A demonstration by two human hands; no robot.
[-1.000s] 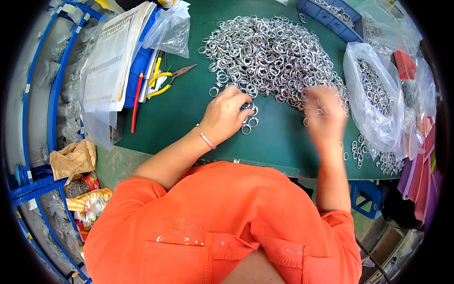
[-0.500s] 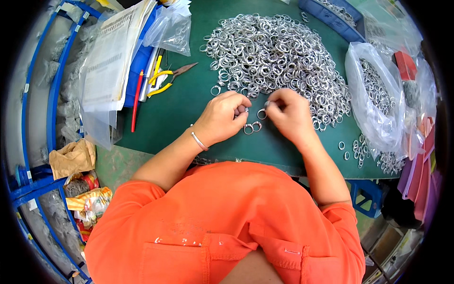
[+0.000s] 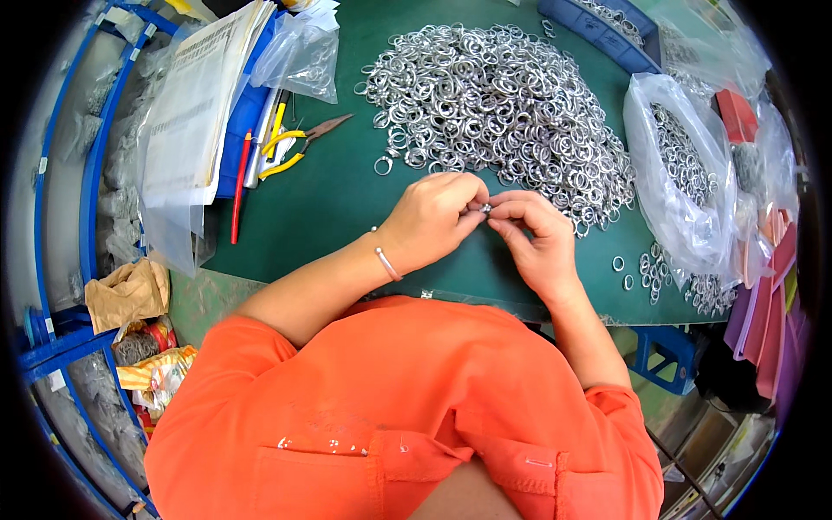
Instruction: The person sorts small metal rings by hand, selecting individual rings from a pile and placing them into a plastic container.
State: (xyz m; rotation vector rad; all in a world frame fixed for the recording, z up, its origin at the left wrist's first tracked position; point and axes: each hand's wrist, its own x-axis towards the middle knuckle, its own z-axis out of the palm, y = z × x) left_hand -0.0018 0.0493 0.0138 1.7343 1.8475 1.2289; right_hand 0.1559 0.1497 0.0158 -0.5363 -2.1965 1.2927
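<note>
Over the green table, just in front of a big pile of silver metal rings (image 3: pixel 494 104), my two hands meet fingertip to fingertip. A small silver ring (image 3: pixel 485 209) shows between them, mostly covered by fingers. My left hand (image 3: pixel 438 215) is closed, thumb and index finger pinched at the ring, with a silver bangle on its wrist. From the other side my right hand (image 3: pixel 539 238) pinches it too, thumb against the fingers. Whether more than one ring is between the fingers is hidden.
Left of the pile lie yellow-handled pliers (image 3: pixel 305 146), a red pencil (image 3: pixel 241 186) and papers (image 3: pixel 192 104). A blue bin (image 3: pixel 602 36) stands at the back right, with a plastic bag of rings (image 3: pixel 680 173) nearer. Loose rings (image 3: pixel 656 273) lie near the right front edge.
My hands have come together from a small gap apart, the left moving right. The two rings that lay on the table between them no longer show there. The view has shifted slightly.
</note>
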